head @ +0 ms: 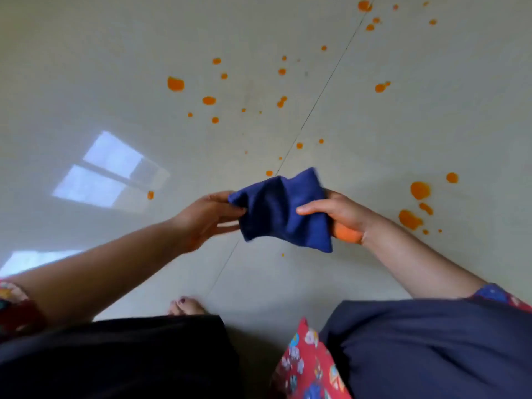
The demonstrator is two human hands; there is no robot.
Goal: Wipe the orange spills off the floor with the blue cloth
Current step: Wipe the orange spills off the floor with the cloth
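A folded dark blue cloth [280, 208] hangs in the air between my two hands, above the floor. My left hand [205, 217] pinches its left edge with thumb and fingers. My right hand [342, 214] grips its right side, thumb on top; an orange patch shows under that palm. Orange spills dot the pale tiled floor: a big drop [175, 84] at the far left, several small ones [280, 101] in the middle, large blotches [410, 218] to the right of my right hand, and more at the top right [365, 6].
A tile joint [311, 113] runs diagonally from the top right towards my feet. A bare foot [187, 306] shows near the bottom centre, with my dark trousers [431, 347] and red patterned garment [308, 367] below. Window light reflects on the floor [110, 171] at the left.
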